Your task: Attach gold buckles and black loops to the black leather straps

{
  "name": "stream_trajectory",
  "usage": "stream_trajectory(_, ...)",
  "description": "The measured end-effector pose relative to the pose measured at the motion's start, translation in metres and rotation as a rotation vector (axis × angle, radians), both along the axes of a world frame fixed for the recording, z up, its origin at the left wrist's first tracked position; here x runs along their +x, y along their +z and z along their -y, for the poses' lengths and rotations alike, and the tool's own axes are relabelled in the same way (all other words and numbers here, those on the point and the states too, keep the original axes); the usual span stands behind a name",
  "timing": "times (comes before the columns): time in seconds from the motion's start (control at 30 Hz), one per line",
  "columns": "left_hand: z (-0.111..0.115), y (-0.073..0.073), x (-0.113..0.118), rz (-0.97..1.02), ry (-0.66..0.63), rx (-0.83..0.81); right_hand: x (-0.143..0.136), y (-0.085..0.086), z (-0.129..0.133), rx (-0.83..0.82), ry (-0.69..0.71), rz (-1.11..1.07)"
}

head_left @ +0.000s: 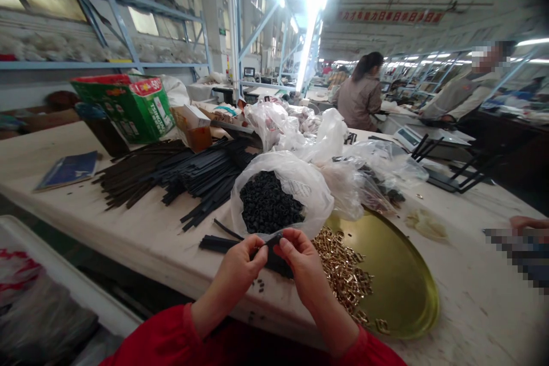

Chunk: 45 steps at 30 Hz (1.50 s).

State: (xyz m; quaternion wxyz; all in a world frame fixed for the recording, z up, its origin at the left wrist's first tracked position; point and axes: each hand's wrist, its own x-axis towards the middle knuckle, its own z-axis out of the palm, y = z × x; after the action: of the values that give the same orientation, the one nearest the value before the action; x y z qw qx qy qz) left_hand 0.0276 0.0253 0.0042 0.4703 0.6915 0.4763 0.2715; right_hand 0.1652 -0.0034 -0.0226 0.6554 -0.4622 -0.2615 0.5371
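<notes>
My left hand (244, 260) and my right hand (298, 254) are close together above the table's front edge. Both are closed in a pinch on a small black strip (273, 239) between them. Just behind the hands stands an open white plastic bag (315, 183) filled with small black loops (270, 203). Several black strips (217, 243) lie flat under and beside my hands. To the right is a round gold tray (398, 274) with a heap of small gold metal buckles (345, 269) on its near left part.
Bundles of dark strips (206, 168) fan across the table (146, 234). Behind stand a green box (132, 108) and clear plastic bags (321, 131). A blue booklet (71, 170) lies left. Two people are in the background; another person's hand (529, 224) shows at the right edge.
</notes>
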Motion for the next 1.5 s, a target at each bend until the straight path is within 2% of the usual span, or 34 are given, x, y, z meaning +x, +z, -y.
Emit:
stream_trajectory(0.2, 0.004, -0.004, 0.001, -0.072, -0.009, 0.033, 0.002, -0.002, 0.01, -0.025, -0.036, 0.095)
stream_trajectory(0.43, 0.01, -0.012, 0.0, -0.126, -0.017, 0.06, 0.0, -0.01, 0.016, -0.053, -0.022, 0.074)
stream_trajectory(0.6, 0.009, -0.008, -0.002, -0.152, -0.127, 0.055, 0.0, -0.018, 0.021, -0.086, -0.003, 0.103)
stream_trajectory(0.67, 0.007, -0.006, -0.004, -0.182, -0.189, 0.02, 0.001, -0.019, 0.022, -0.093, 0.008, 0.117)
stream_trajectory(0.8, 0.007, -0.002, -0.007, -0.202, -0.268, -0.108, 0.002, -0.016, 0.025, -0.098, 0.153, 0.17)
stream_trajectory(1.0, 0.018, 0.007, -0.012, 0.013, -0.338, -0.232, -0.001, -0.008, 0.031, -0.107, 0.154, 0.161)
stream_trajectory(1.13, 0.019, 0.006, -0.013, 0.036, -0.27, -0.21, -0.006, -0.004, 0.038, -0.051, 0.227, 0.059)
stream_trajectory(1.27, 0.019, 0.007, -0.015, -0.062, -0.232, -0.223, -0.006, 0.0, 0.046, -0.041, 0.251, -0.142)
stream_trajectory(1.5, 0.024, 0.005, -0.02, -0.263, -0.182, -0.018, -0.006, -0.002, 0.055, -0.151, 0.435, -0.185)
